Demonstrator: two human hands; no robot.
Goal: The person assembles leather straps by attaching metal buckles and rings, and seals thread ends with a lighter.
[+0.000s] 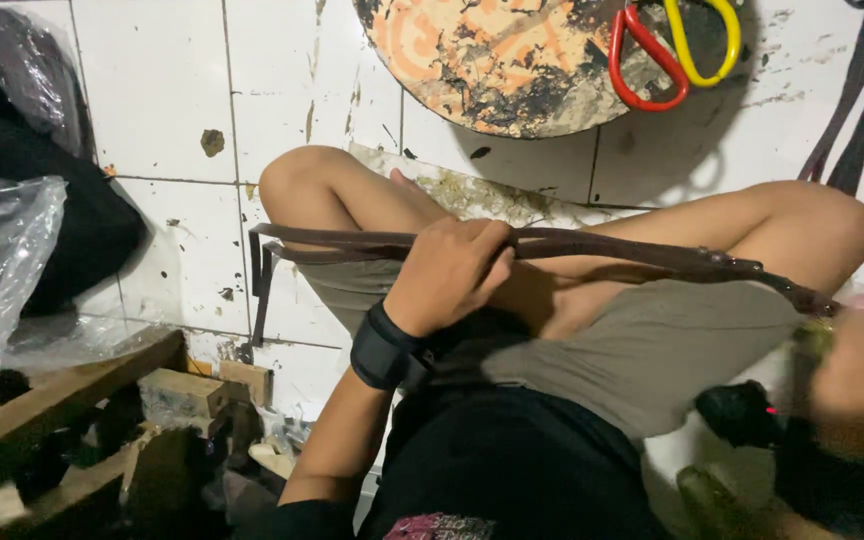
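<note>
Right hand point(857, 375) nearest lens, low at right edge, blurred; touches end of dark brown leather strap point(592, 245) beside greenish object point(812, 340); whether fingers closed, cannot tell. Left hand point(449, 275) with black wristband point(384, 350), fingers curled tight round strap mid-length. Strap stretched across both bare knees, left end bent down past knee. Beyond: white tiled floor point(152, 110), round stained board point(502, 60), red and yellow scissor handles point(672, 50) on it. Clear plastic bag point(2, 260) far left.

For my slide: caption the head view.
Seated person's left hand grips a brown leather strap across the knees; blurred right hand at its end.
</note>
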